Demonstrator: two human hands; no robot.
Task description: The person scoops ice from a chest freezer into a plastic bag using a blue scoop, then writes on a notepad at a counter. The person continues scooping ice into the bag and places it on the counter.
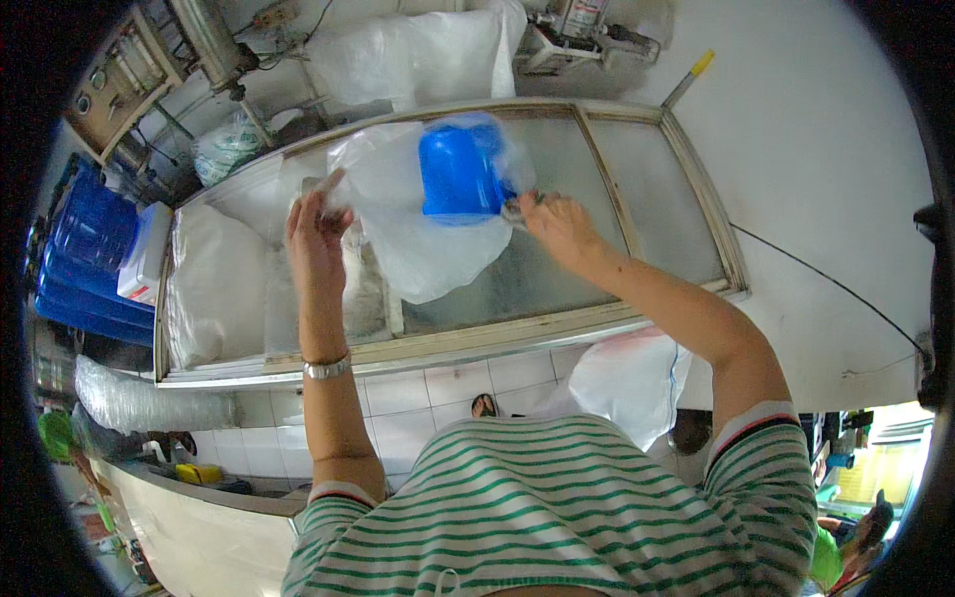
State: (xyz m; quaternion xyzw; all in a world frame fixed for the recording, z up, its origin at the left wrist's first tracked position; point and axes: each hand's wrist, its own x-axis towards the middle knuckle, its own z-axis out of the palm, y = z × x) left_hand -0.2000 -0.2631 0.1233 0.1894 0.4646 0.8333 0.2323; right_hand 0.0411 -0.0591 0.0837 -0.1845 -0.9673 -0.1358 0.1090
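Observation:
A blue plastic container [460, 171], round and tub-like, lies with a clear plastic bag [438, 261] spread around and below it, over a glass-topped cabinet. My right hand [559, 227] is closed at the container's lower right edge, where a dark blue piece like a handle sticks out; the fingers partly hide it. My left hand [319, 221] hovers beside the bag's left edge. Its index finger points up and the thumb stands apart, with nothing plainly held. Motion blurs the container's right side and the left fingertips.
Pale sacks [214, 289] show at the left part of the framed glass top [537, 284]. Stacked blue containers [85, 234] and a white box [145, 254] stand left. A white sack [629, 383] rests near my right side. Behind hangs plastic sheeting [418, 55].

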